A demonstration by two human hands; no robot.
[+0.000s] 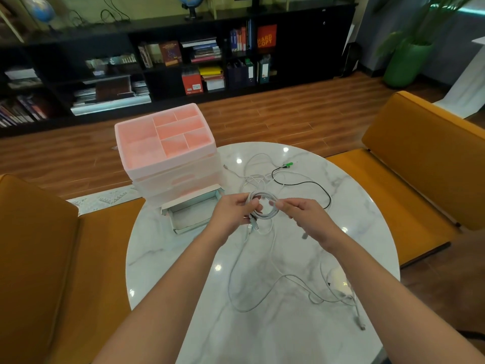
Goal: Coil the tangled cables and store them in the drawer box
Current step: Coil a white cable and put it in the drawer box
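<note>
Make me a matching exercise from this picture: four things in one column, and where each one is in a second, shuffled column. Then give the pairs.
Things:
1. white cable coil
2. bottom drawer
3. black cable
4. green planter

Places or states:
A. on the floor beyond the orange bench
B. held between the left hand and the right hand
C. pulled open at the foot of the drawer box
D. lying loose on the marble table, past the hands

Pairs: 1-B, 2-C, 3-D, 4-A
</note>
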